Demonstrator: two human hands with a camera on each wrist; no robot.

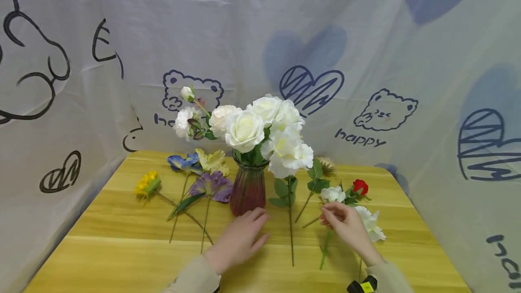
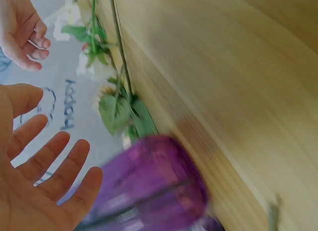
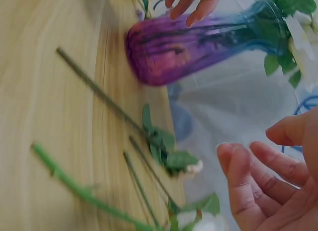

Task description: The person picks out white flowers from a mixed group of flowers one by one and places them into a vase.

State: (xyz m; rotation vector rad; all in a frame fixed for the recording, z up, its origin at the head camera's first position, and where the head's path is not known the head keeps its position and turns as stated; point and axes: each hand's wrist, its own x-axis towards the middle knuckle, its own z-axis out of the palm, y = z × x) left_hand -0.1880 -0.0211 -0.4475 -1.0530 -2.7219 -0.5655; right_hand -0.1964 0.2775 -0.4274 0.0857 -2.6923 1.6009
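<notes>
A ribbed glass vase point(image 1: 247, 191), purple at its base and teal at the neck, stands upright holding white roses point(image 1: 245, 131) and other pale blooms. Close to its base is my left hand point(image 1: 240, 241), fingers apart and nothing in them; whether it touches the glass I cannot tell. My right hand point(image 1: 346, 227) hovers over the flowers on the right, its fingers loosely bent around nothing. Beneath and beside it lie a red rose point(image 1: 360, 187), a white flower point(image 1: 333, 194) and a ruffled white bloom point(image 1: 371, 223). A green stem point(image 3: 84, 191) shows in the right wrist view.
On the left of the wooden table point(image 1: 122, 257) lie a yellow flower point(image 1: 147, 184), a blue flower point(image 1: 183, 163), a pale yellow bloom point(image 1: 212, 161) and a purple flower point(image 1: 212, 186). Their stems point toward the front. A printed curtain point(image 1: 244, 35) hangs behind the table.
</notes>
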